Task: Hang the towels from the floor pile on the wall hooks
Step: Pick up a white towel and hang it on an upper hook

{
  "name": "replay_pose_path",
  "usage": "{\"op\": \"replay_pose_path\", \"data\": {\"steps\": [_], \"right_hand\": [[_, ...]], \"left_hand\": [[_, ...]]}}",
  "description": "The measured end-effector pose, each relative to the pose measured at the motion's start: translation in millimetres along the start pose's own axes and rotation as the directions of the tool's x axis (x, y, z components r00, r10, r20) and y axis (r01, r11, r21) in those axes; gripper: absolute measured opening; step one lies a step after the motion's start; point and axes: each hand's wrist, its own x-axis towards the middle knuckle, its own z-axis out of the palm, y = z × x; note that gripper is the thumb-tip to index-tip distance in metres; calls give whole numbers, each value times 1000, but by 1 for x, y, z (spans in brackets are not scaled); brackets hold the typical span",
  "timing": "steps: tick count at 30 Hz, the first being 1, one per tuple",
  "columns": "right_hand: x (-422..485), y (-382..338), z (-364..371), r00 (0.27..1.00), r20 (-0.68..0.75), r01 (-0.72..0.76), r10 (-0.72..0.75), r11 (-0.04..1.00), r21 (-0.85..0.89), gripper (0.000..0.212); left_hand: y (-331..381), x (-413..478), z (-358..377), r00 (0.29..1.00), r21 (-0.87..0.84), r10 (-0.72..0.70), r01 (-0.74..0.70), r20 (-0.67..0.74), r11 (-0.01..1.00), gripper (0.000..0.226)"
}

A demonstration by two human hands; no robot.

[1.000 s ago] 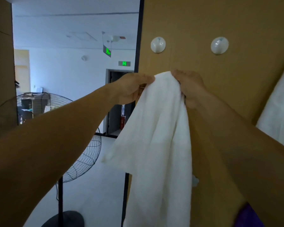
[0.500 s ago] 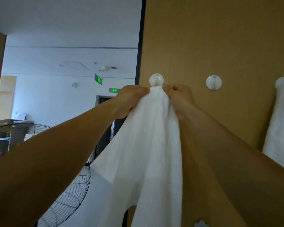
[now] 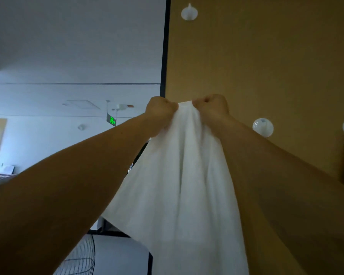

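White towel (image 3: 183, 185) hung lengthwise down, its bunched top edge uppermost, by the wood panel's (image 3: 266, 66) left edge. Left hand (image 3: 160, 112) and right hand (image 3: 211, 108) pinched that edge, knuckles close together. Moments earlier the hook showed above them; now cloth covered it, so hooking seemed underway. Farther right, a bare hook (image 3: 263, 127) waited.

Bare wall (image 3: 189, 56) lies open between towel (image 3: 183, 175) and upper hook (image 3: 189, 13).

Both bare forearms slant up from the lower corners to mid-frame, where the left grip (image 3: 160, 109) and right grip (image 3: 212, 107) (fists close together) each pinch the towel (image 3: 179, 175).
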Motion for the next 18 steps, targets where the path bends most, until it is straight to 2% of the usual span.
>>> {"op": "replay_pose_path", "data": {"steps": [3, 5, 9, 14, 18], "right_hand": [[-13, 15, 3, 996, 38, 86, -79, 967, -240, 21], [-23, 22, 3, 990, 55, 142, -132, 933, -332, 22], [-29, 23, 0, 989, 73, 144, -128, 939, -313, 17], [-31, 24, 2, 991, 66, 129, -114, 930, -344, 20], [-43, 29, 0, 992, 65, 125, -109, 927, -354, 25]], "left_hand": [[-17, -5, 4, 999, 65, 24, -26, 22, 998, 16], [-24, -9, 5, 999, 96, 18, -21, 29, 995, 21], [-28, -15, 2, 999, 151, 1, -6, 35, 988, 17], [-39, -20, 6, 987, 276, 157, -156, 18, 948, 16], [-46, -29, 6, 980, 313, 189, -198, 60, 929, 21]]}}
